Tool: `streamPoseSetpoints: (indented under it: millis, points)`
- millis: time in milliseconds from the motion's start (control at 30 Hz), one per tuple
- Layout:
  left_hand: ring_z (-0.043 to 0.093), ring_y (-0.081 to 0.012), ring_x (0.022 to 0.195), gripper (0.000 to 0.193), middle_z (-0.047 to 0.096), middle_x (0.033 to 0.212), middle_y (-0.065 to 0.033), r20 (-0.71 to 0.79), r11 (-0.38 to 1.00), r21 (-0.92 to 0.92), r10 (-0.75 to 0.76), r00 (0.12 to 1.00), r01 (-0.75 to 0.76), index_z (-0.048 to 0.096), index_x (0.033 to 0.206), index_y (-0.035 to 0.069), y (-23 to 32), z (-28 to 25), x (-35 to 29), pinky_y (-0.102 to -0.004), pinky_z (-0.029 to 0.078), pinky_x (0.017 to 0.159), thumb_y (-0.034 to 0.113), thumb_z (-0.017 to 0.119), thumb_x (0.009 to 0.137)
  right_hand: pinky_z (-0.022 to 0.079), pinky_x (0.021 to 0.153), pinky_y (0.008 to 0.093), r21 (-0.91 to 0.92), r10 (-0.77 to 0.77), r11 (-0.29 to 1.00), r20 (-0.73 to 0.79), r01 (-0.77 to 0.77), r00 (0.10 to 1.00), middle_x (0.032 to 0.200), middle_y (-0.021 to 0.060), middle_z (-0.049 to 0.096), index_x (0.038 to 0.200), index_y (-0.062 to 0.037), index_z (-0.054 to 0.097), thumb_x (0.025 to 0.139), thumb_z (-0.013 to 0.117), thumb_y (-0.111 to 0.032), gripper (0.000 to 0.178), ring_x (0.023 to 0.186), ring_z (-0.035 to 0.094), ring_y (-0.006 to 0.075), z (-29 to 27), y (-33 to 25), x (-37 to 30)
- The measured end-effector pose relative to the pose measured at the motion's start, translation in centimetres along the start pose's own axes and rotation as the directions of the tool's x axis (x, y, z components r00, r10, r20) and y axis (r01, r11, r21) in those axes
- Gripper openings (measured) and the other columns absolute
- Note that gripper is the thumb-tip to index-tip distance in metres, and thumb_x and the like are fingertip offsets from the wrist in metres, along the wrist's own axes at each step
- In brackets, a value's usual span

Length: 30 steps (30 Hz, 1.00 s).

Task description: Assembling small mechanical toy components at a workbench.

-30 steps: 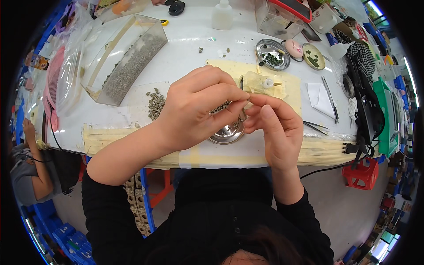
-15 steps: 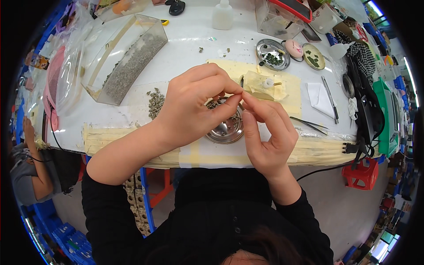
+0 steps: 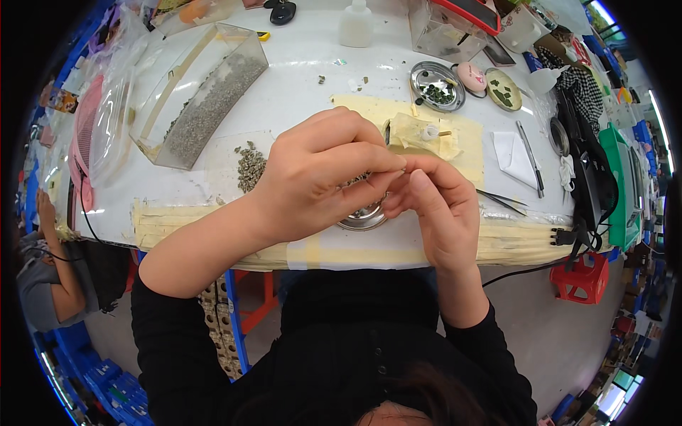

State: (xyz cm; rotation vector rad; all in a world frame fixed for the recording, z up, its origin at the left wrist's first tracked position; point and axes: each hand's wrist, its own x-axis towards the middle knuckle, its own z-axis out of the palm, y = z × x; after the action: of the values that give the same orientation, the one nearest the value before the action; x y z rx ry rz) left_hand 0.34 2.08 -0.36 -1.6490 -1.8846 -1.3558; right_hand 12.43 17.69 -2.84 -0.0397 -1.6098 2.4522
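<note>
My left hand (image 3: 323, 174) is pinched, its thumb and forefinger pressed together at the tips over the front middle of the table. Right up against those tips is my right hand (image 3: 442, 209), with its fingers curled and its thumb raised. Whatever lies between the fingertips is too small to make out. Below the hands, mostly covered by them, sits a round metal dish (image 3: 364, 219) with small grey-green bits in it. A loose pile of grey-green pieces (image 3: 250, 167) lies left of the dish. Behind my right hand stands a cream taped block (image 3: 419, 135) with a white nozzle.
At left rests a clear box (image 3: 227, 92) of grey granules. A metal dish of dark green pieces (image 3: 438, 89) and a pale lid with green pieces (image 3: 503, 91) are at the back right. Tweezers (image 3: 501, 201), a pen (image 3: 529, 156) and a white bottle (image 3: 356, 28) lie or stand around.
Both hands have shifted slightly right. My right hand's fingers have curled in under the left fingertips and its thumb has lifted. The dish is more hidden now.
</note>
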Motion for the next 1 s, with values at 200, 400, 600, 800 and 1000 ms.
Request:
streamPoseSetpoints:
  millis: [200, 400, 600, 800, 1000]
  points:
    - [0.060, -0.0139, 0.067, 0.022, 0.065, 0.079, -0.0055, -0.008, 0.997, 0.027, -0.077, 0.997, 0.077, 0.073, 0.089, 0.003, 0.3, 0.1, -0.1, -0.0251, 0.048, 0.057, -0.005, 0.077, 0.069, 0.056, 0.069, 0.0248, -0.243, -0.147, 0.963, -0.103, 0.118, 0.984, 0.093, 0.0095, 0.069, 0.116, 0.0052, 0.063, 0.095, 0.062, -0.003, 0.023, 0.076, 0.067, 0.0118, 0.7, -0.2, -0.3]
    - [0.058, -0.0117, 0.064, 0.018, 0.064, 0.077, -0.0056, -0.006, 0.981, -0.008, -0.193, 0.981, 0.193, 0.072, 0.088, 0.001, -0.1, 0.2, -0.3, -0.0234, 0.047, 0.056, -0.005, 0.075, 0.071, 0.055, 0.063, 0.0276, -0.721, -0.531, 0.527, 0.134, 0.450, 0.837, 0.089, 0.0128, 0.068, 0.116, 0.0021, 0.068, 0.083, 0.071, 0.003, 0.033, 0.073, 0.067, 0.0165, 1.3, 0.8, 0.2]
    - [0.058, -0.0112, 0.064, 0.017, 0.064, 0.076, -0.0055, 0.005, 0.971, -0.023, -0.238, 0.971, 0.238, 0.071, 0.087, 0.001, -0.1, 0.2, -0.4, -0.0231, 0.047, 0.057, -0.004, 0.074, 0.071, 0.052, 0.060, 0.0286, -0.799, -0.598, 0.340, 0.224, 0.497, 0.769, 0.087, 0.0111, 0.066, 0.114, -0.0025, 0.070, 0.079, 0.072, 0.003, 0.035, 0.069, 0.064, 0.0203, 1.7, 0.8, 0.5]
    - [0.057, -0.0110, 0.064, 0.015, 0.064, 0.077, -0.0050, 0.000, 0.964, -0.050, -0.263, 0.965, 0.263, 0.071, 0.086, 0.001, 0.1, 0.2, -0.2, -0.0231, 0.047, 0.057, -0.004, 0.074, 0.072, 0.052, 0.062, 0.0280, -0.840, -0.625, 0.324, 0.155, 0.435, 0.765, 0.087, 0.0108, 0.066, 0.109, -0.0033, 0.071, 0.079, 0.072, 0.003, 0.030, 0.072, 0.065, 0.0203, 1.5, 1.3, 0.7]
    - [0.059, -0.0110, 0.066, 0.016, 0.065, 0.077, -0.0051, -0.015, 0.968, -0.065, -0.243, 0.970, 0.242, 0.072, 0.087, 0.001, 0.2, 0.1, -0.1, -0.0230, 0.047, 0.057, -0.004, 0.075, 0.073, 0.056, 0.069, 0.0273, -0.601, -0.405, 0.736, -0.020, 0.313, 0.914, 0.094, 0.0108, 0.068, 0.117, -0.0001, 0.065, 0.088, 0.066, 0.000, 0.029, 0.079, 0.068, 0.0159, 1.4, 1.0, 0.1]
